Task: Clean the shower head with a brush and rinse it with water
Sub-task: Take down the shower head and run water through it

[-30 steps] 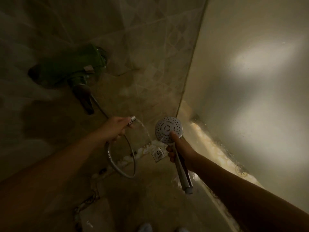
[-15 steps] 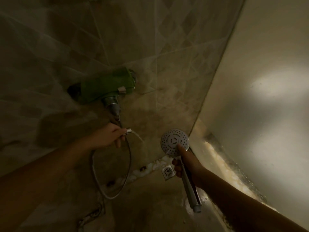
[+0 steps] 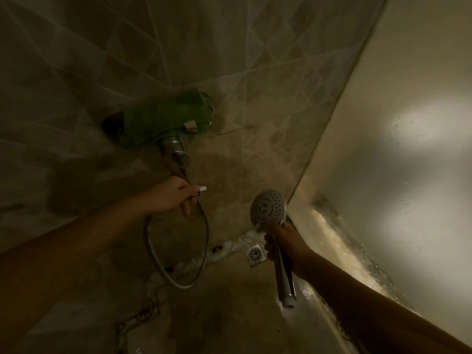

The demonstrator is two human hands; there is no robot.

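So the right hand (image 3: 287, 242) is wrapped round the detached shower head (image 3: 268, 207) handle. Left hand (image 3: 169, 196) pinches the hose (image 3: 204, 241) end.

1. The right hand (image 3: 283, 242) grips the shower head (image 3: 268, 207) by its handle, just above the floor drain (image 3: 255, 254).
2. The left hand (image 3: 171, 198) pinches the hose (image 3: 178, 272) end, up-left of the drain.
3. A green-covered tap (image 3: 168, 121) sits higher on the tiled wall (image 3: 229, 60).
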